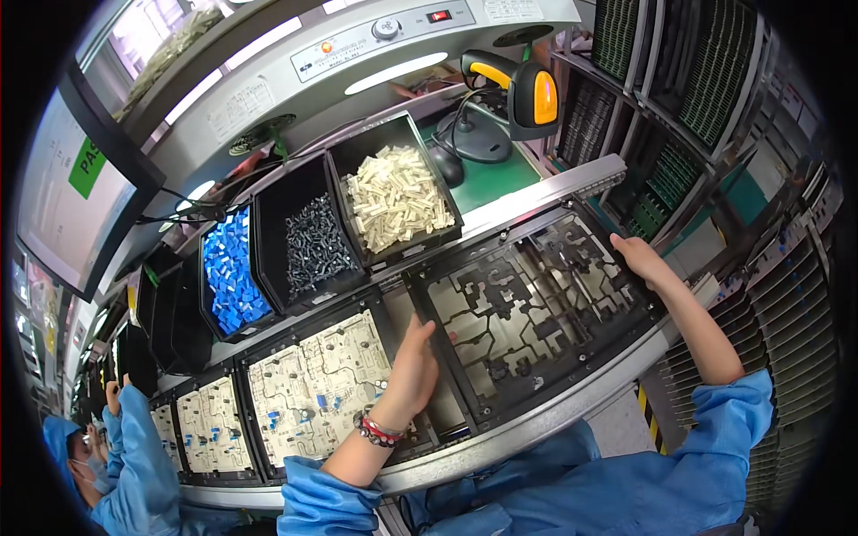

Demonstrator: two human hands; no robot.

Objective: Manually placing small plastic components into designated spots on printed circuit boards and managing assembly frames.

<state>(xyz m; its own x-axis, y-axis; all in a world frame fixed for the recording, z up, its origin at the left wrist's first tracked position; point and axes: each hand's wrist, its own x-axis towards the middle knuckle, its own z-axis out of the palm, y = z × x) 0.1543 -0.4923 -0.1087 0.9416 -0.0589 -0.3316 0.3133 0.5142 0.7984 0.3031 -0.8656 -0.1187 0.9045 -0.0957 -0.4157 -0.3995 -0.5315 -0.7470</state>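
A black soldering pallet [536, 308] with a cut-out maze of openings lies on the conveyor rail in front of me. My left hand [415, 368], with a beaded bracelet at the wrist, grips its left edge, thumb on top; most of the fingers are hidden. My right hand [640, 261] holds the far right edge, its fingers mostly out of sight behind the frame. No circuit board sits in this pallet. To its left, another black frame carries a pale circuit board [308, 366] with blue and dark parts on it.
Beyond the rail stand bins of white connectors [398, 198], dark small parts [317, 246] and blue parts [234, 272]. A yellow-black barcode scanner [534, 98] rises behind them. A monitor [67, 179] is at left. A co-worker in blue [143, 464] sits lower left; racks [679, 98] stand right.
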